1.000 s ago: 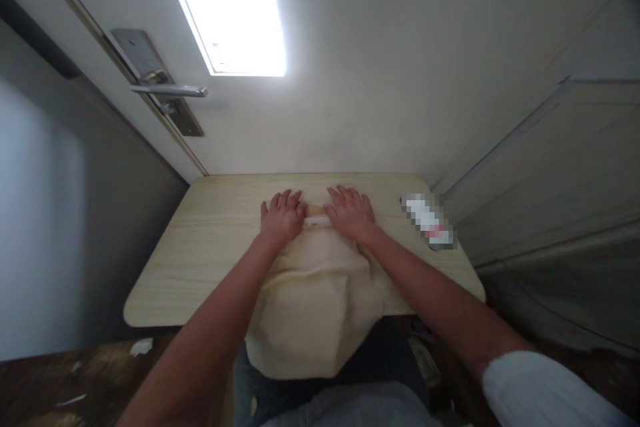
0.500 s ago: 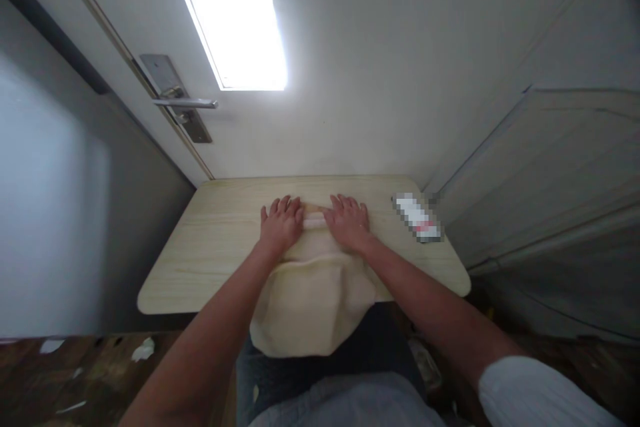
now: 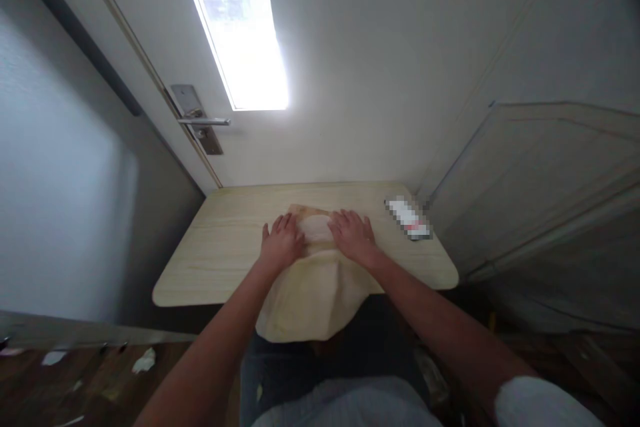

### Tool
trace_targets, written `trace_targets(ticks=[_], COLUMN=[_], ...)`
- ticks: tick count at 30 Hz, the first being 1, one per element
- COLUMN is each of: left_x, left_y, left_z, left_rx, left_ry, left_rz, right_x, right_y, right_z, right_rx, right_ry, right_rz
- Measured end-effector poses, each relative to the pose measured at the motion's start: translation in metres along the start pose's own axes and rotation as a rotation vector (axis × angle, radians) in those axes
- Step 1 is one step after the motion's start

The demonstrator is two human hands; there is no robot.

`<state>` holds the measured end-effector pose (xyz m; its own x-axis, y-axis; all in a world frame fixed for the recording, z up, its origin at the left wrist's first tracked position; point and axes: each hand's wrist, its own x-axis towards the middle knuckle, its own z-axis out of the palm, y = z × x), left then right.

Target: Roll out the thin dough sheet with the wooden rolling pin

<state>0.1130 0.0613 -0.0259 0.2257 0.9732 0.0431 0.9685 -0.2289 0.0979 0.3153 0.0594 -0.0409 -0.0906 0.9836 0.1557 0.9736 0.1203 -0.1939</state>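
Note:
A cream cloth piece [image 3: 320, 297] lies over the table's near edge and hangs down toward my lap. Its far part rests on the tabletop, with a paler strip [image 3: 316, 228] and a tan edge between and beyond my hands. My left hand [image 3: 283, 240] lies on the cloth's left side, fingers stretched forward and slightly apart. On the right side my right hand [image 3: 351, 233] presses down in the same way, its fingers pointing away from me. What lies under both palms is hidden.
The light wood-grain table [image 3: 210, 253] stands against a white door with a metal handle [image 3: 205, 121]. A pixelated flat object [image 3: 409, 218] lies at the table's right. Scraps [image 3: 145, 360] are on the floor at lower left.
My hands sit slightly nearer me on the cloth, and more of its pale strip and tan far edge shows between and beyond them. The camera view has shifted a little.

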Motion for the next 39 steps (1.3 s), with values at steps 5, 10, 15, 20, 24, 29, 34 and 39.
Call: trace_targets(ticks=[5,10,15,20,24,29,34,39], left_x=[0.022,0.038,0.061,0.078,0.091,0.104,0.103,0.088], left_y=[0.008,0.001,-0.006,-0.009,-0.010,-0.012,-0.012,-0.009], left_z=[0.007,0.022,0.022,0.020,0.015,0.010,0.010,0.012], left_rx=[-0.030,-0.038,-0.055,-0.045,-0.006,0.022,0.019,0.005], left_ry=[0.118,0.162,0.142,0.155,0.112,0.075,0.065,0.061], left_rz=[-0.058,-0.053,-0.047,-0.035,-0.038,-0.032,-0.036,-0.042], right_x=[0.024,0.042,0.064,0.085,0.098,0.112,0.110,0.095], right_y=[-0.003,-0.004,-0.002,-0.003,-0.003,-0.003,-0.004,-0.004], right_z=[0.013,0.015,0.013,0.013,0.013,0.014,0.013,0.014], right_rx=[-0.016,-0.014,-0.011,-0.006,-0.024,-0.033,-0.032,-0.010], right_ry=[-0.020,-0.032,-0.053,-0.015,-0.019,-0.007,0.040,0.075], right_rz=[0.080,0.078,0.071,0.085,0.095,0.111,0.115,0.113])
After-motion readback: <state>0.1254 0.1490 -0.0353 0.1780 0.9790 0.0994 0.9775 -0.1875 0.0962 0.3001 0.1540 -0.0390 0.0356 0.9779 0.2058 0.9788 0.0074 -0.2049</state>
